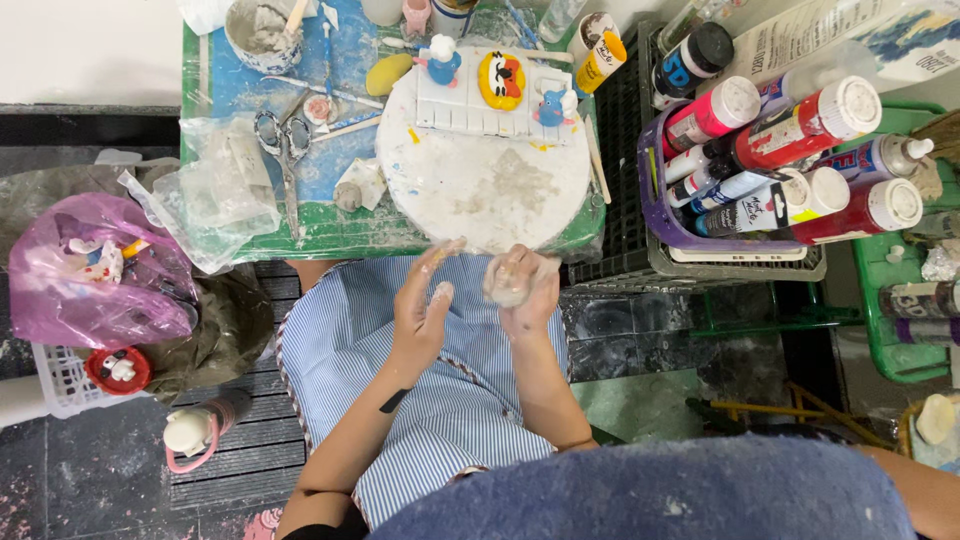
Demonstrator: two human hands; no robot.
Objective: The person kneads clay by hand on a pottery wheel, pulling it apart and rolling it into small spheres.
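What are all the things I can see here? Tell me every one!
Clay lump: one, pale, in the right hand.
Round board: one, white, on the table.
Painted figures: three, blue and yellow, on a white slab at the board's far edge.
Scissors: one, grey, left of the board.
Paint bottles: about eight, red, pink, white, in a purple basket.
Plastic bag: one, pink, far left.
Left hand: open, beside the clay.
Right hand: cupping the clay.

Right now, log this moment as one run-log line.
left hand: open, beside clay | right hand: closed on pale clay lump | above striped apron | round white board ahead holds painted figures
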